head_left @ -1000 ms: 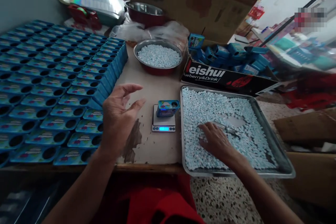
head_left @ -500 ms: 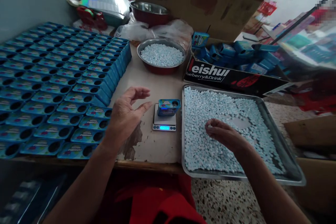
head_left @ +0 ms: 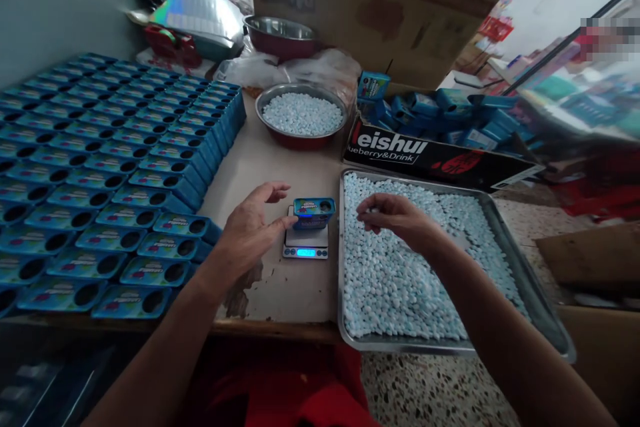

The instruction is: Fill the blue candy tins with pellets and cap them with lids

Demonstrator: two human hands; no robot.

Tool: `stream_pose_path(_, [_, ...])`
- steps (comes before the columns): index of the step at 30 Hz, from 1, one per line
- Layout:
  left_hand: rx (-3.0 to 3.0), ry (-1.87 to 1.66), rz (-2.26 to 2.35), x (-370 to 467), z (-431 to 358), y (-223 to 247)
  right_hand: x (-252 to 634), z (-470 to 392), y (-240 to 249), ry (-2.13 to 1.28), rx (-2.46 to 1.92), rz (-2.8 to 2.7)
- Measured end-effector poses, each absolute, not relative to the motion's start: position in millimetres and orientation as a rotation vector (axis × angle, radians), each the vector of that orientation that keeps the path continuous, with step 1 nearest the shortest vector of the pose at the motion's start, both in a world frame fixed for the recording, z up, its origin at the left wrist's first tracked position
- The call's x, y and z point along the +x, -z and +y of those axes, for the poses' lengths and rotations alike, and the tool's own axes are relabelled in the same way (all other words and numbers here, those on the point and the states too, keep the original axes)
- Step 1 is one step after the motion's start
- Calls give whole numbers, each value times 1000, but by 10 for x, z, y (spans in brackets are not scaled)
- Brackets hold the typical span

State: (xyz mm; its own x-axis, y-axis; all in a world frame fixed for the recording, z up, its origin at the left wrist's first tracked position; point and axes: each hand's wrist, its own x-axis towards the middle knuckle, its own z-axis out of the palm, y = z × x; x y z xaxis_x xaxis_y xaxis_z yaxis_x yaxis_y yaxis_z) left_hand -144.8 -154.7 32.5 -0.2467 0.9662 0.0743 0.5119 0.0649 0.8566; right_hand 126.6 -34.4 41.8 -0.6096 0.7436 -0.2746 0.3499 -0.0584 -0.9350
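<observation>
A blue tin (head_left: 313,213) with a dark round opening stands upright on a small digital scale (head_left: 307,243) whose display glows blue. Beside it, my left hand (head_left: 253,220) is open, thumb and fingers apart, the thumb tip at the tin's left edge; whether it touches I cannot tell. Over the left part of a metal tray (head_left: 342,267), my right hand (head_left: 393,217) has its fingertips pinched together around what look like small pale candies, mostly hidden. Pale blue and white candies (head_left: 400,287) cover much of the tray.
Rows of similar blue tins (head_left: 120,213) fill the table's left side. Behind the scale sits a bowl (head_left: 300,141) of candies. A black printed carton (head_left: 390,147) full of blue tins stands behind the tray. A large cardboard box (head_left: 380,13) rises at the back.
My right hand has moved left across the tray, closer to the scale. My left hand has come nearer the tin. The camera view has shifted slightly.
</observation>
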Motion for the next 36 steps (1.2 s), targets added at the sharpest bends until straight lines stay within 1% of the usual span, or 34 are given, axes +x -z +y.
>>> stream_pose_path(2, [1478, -1075, 1821, -1444, -1539, -288, 1063, -264, -600, -1539, -1117, -2133])
stream_pose_path(6, [1507, -1044, 1838, -1482, -1551, -258, 701, -181, -877, -999, -994, -2607])
stream_pose_path(9, [1525, -1039, 1820, -1523, -1561, -266, 541, -147, -898, -723, -884, -2845])
stream_pose_path(14, [1568, -1036, 1763, -1558, -1539, -270, 374, -167, -803, -419, -782, -3092])
stream_pose_path(19, [1593, -1062, 1748, -1601, -1532, -262, 300, -236, -896, -378, -754, -3105])
stream_pose_path(23, [1586, -1062, 1796, -1631, -1557, -318, 680, -187, -920, -387, -969, -2866])
stream_pose_path(25, [1598, -1068, 1834, -1627, -1563, -349, 1020, -211, -770, -375, -1160, -2816])
stream_pose_path(27, [1612, -1075, 1850, -1608, -1559, -370, 1357, -331, -492, -387, -1349, -2881])
stream_pose_path(30, [1651, -1067, 1835, -1568, -1534, -378, 1683, -648, -3, -266, -1363, -2900])
stream_pose_path(32, [1675, -1053, 1840, -1549, -1516, -380, 1767, -835, 214, -205, -1368, -2886])
stream_pose_path(34, [1689, -1048, 1860, -1541, -1505, -391, 1805, -917, 282, -306, -1383, -2862])
stream_pose_path(36, [1700, -1040, 1871, -1536, -1503, -417, 1852, -887, 243, -531, -1423, -2743])
